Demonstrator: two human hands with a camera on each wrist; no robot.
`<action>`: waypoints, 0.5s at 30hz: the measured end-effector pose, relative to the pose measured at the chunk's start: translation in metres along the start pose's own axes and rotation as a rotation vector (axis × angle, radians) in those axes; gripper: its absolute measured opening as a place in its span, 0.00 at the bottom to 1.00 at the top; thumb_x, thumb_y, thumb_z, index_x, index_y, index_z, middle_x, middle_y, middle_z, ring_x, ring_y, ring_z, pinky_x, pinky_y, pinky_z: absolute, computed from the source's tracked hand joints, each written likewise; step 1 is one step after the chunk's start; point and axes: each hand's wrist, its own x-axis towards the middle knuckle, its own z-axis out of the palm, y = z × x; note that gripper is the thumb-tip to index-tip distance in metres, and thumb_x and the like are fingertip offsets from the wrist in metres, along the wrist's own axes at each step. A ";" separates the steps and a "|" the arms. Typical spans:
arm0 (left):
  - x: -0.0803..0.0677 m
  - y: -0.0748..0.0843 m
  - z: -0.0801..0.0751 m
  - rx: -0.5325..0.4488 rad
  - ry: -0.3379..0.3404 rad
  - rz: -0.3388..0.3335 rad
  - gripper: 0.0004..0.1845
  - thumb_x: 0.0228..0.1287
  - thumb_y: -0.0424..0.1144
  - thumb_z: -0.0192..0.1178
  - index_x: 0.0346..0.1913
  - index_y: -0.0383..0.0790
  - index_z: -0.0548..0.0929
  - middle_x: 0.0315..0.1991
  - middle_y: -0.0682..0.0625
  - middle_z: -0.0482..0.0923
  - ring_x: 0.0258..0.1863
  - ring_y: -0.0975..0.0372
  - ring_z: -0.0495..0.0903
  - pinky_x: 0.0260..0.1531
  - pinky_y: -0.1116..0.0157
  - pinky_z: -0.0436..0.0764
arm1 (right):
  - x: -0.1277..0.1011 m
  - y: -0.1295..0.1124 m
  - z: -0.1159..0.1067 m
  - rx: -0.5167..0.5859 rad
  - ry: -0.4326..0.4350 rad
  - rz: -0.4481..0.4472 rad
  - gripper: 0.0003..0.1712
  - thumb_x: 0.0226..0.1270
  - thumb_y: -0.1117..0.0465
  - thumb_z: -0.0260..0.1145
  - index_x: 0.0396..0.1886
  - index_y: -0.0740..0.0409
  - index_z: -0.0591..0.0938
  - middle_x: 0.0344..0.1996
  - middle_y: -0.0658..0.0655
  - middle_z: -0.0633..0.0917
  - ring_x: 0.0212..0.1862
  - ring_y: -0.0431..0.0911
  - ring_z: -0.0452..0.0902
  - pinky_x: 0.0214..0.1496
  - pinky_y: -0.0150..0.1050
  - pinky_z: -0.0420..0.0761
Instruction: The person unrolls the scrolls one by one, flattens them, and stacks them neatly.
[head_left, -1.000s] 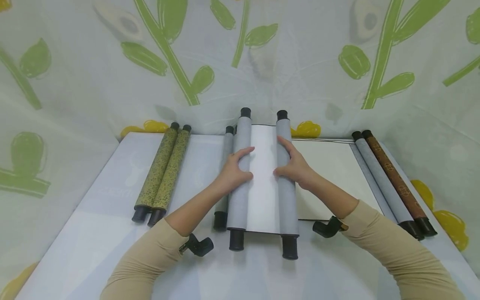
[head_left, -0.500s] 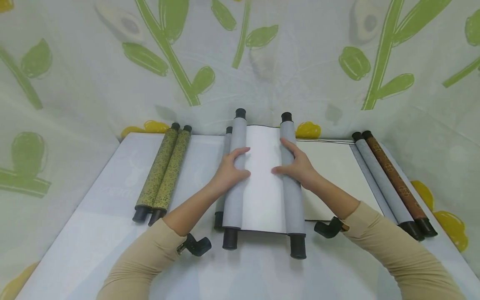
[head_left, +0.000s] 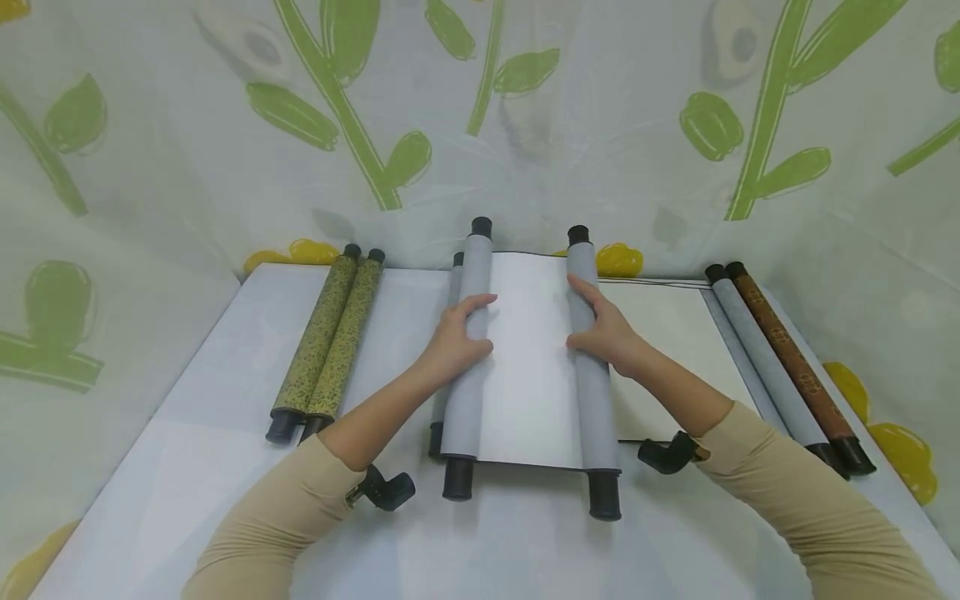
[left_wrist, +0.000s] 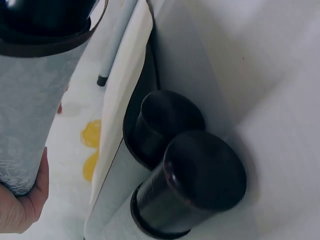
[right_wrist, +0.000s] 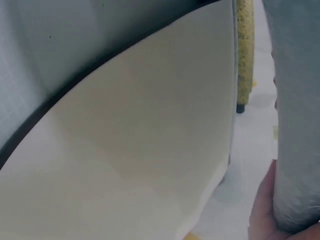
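Note:
A grey-backed scroll, its white sheet [head_left: 528, 375] partly unrolled, is held between both hands in the head view. My left hand [head_left: 456, 337] grips the scroll's left roll [head_left: 463, 417], thumb and forefinger around it. Around the right roll [head_left: 597, 417] curls my right hand [head_left: 606, 333]. Black knobs cap both rolls. Behind lies a second scroll with a cream sheet [head_left: 667, 358], spread on the table; the held one hides part of it. The left wrist view shows the left roll [left_wrist: 30, 110] above two black knobs [left_wrist: 205, 170]. In the right wrist view, the right roll [right_wrist: 302, 110] is gripped from below.
Two yellow-green patterned scrolls [head_left: 326, 342] lie side by side at the left of the white table [head_left: 187, 467]. On the right, a grey roll [head_left: 765, 367] rests against a brown patterned scroll [head_left: 798, 367]. A leaf-printed curtain [head_left: 585, 167] hangs behind the table.
The two rolls have moved apart, the left one slightly left and the right one further right. More of the white sheet shows between them.

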 end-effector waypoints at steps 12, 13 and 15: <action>0.000 -0.009 -0.008 -0.023 0.002 0.018 0.35 0.52 0.32 0.61 0.67 0.52 0.68 0.67 0.39 0.58 0.64 0.48 0.60 0.58 0.46 0.65 | -0.002 0.004 -0.010 -0.032 0.033 -0.005 0.54 0.53 0.69 0.69 0.76 0.43 0.51 0.75 0.62 0.46 0.71 0.61 0.46 0.66 0.62 0.56; 0.000 -0.009 -0.007 -0.020 0.002 0.013 0.37 0.51 0.32 0.65 0.67 0.52 0.68 0.67 0.39 0.58 0.64 0.47 0.60 0.58 0.45 0.65 | -0.001 0.004 -0.010 -0.041 0.038 -0.007 0.56 0.51 0.68 0.71 0.75 0.43 0.52 0.75 0.62 0.47 0.71 0.61 0.47 0.67 0.61 0.56; 0.000 -0.008 -0.007 -0.011 0.002 0.003 0.40 0.48 0.34 0.70 0.67 0.53 0.68 0.67 0.40 0.58 0.65 0.47 0.60 0.59 0.44 0.64 | -0.002 0.004 -0.011 -0.050 0.044 -0.014 0.58 0.48 0.68 0.74 0.76 0.44 0.52 0.74 0.62 0.48 0.71 0.61 0.47 0.67 0.60 0.57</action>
